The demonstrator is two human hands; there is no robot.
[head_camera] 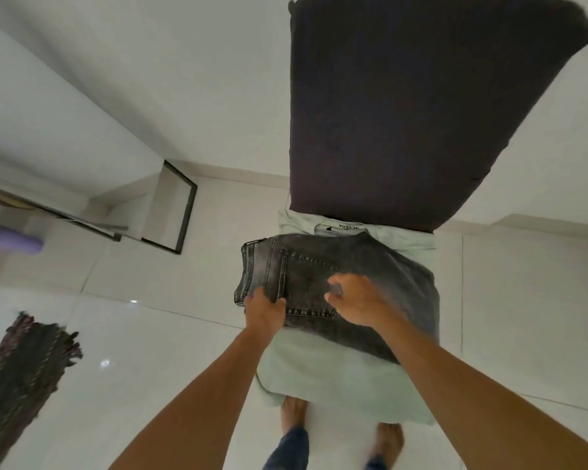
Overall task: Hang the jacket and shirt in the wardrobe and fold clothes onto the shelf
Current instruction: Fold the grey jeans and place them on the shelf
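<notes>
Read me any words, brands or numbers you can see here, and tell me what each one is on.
"NEVADA": on the neck label of the pale green shirt, upside down in this view.
Jeans: only stitching and rivets show, no readable text.
No other text shows in the picture.

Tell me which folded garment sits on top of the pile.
The grey washed jeans, back pocket showing; the pale green garment lies underneath them.
</notes>
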